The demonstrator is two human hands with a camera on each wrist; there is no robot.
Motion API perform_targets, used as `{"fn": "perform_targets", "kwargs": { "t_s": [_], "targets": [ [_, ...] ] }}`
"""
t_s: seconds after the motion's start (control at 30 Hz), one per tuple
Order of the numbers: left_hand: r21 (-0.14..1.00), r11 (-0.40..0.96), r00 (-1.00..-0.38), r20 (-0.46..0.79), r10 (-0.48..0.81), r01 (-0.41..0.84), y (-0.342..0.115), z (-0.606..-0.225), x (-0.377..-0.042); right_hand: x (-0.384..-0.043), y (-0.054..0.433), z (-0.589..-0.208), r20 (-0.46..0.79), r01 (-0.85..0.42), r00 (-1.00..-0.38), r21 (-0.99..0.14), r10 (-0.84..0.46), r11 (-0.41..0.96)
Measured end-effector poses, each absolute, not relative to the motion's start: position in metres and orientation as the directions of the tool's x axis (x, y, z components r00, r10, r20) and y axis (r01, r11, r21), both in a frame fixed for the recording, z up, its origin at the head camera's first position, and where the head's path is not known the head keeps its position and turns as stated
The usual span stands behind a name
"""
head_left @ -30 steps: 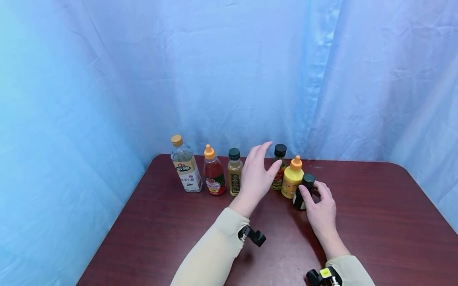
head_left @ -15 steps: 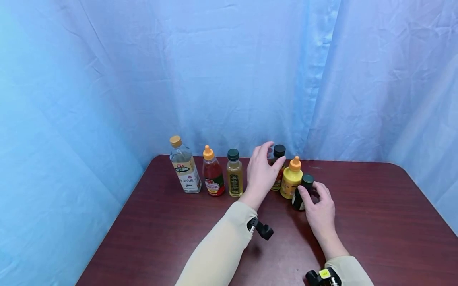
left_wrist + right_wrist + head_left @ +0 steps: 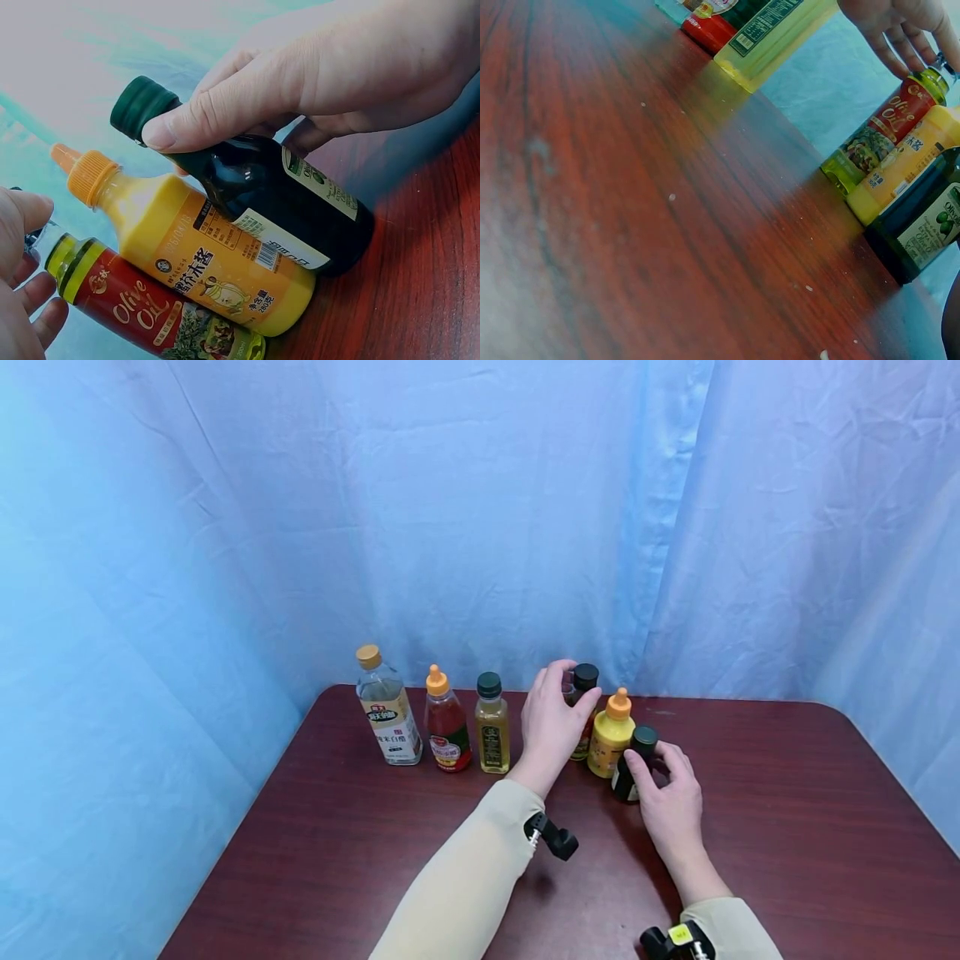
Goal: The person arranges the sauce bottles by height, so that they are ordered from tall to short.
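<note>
My left hand (image 3: 551, 727) is at the neck of an olive oil bottle (image 3: 139, 304) with a red label and black cap, thumb and fingers curled about it. With my right hand (image 3: 670, 802) I grip a dark green-black olive oil bottle (image 3: 259, 199) near its green cap; it stands upright on the table. Between these two is a yellow squeeze bottle (image 3: 611, 742) with an orange nozzle cap, close against both neighbours. From the right wrist view, the bases of the red-labelled bottle (image 3: 877, 135) and the dark bottle (image 3: 922, 232) are on the wood.
Left of my hands stand a pale oil bottle (image 3: 492, 735) with a green cap, a red sauce squeeze bottle (image 3: 448, 731) and a tall clear vinegar bottle (image 3: 392, 718). The dark red wooden table (image 3: 315, 860) ends just behind them, against a blue curtain (image 3: 480, 527).
My left hand has moved right, and its thumb and fingers have come in around the red-labelled bottle's neck. My right hand keeps its grip on the dark bottle, practically still.
</note>
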State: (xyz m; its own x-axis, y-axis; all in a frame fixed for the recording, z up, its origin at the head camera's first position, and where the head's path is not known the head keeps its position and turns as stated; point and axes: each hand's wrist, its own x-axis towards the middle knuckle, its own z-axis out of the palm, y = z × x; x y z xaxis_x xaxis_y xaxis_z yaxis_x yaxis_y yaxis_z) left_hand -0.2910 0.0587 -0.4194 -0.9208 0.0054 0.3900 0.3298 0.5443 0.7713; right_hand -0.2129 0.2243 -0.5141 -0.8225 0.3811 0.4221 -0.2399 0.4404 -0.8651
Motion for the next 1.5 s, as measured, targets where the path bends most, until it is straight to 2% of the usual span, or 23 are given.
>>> {"fn": "perform_targets", "kwargs": {
  "t_s": [0.47, 0.87, 1.13, 1.5],
  "targets": [
    [0.790, 0.525, -0.929, 0.369, 0.006, 0.317, 0.060, -0.420, -0.289, -0.213, 0.225, -0.514, 0.420, -0.234, -0.825, -0.863, 0.378, 0.448],
    [0.766, 0.533, -0.912, 0.411, 0.022, 0.358, 0.055, -0.420, -0.286, -0.213, 0.225, -0.515, 0.423, -0.236, -0.823, -0.862, 0.379, 0.449],
    [0.721, 0.543, -0.872, 0.488, 0.042, 0.430, 0.045, -0.414, -0.272, -0.214, 0.225, -0.515, 0.428, -0.245, -0.821, -0.862, 0.378, 0.444],
    [0.742, 0.478, -0.854, 0.520, 0.033, 0.470, 0.023, -0.412, -0.249, -0.212, 0.225, -0.513, 0.420, -0.244, -0.826, -0.867, 0.375, 0.435]
  ]
}}
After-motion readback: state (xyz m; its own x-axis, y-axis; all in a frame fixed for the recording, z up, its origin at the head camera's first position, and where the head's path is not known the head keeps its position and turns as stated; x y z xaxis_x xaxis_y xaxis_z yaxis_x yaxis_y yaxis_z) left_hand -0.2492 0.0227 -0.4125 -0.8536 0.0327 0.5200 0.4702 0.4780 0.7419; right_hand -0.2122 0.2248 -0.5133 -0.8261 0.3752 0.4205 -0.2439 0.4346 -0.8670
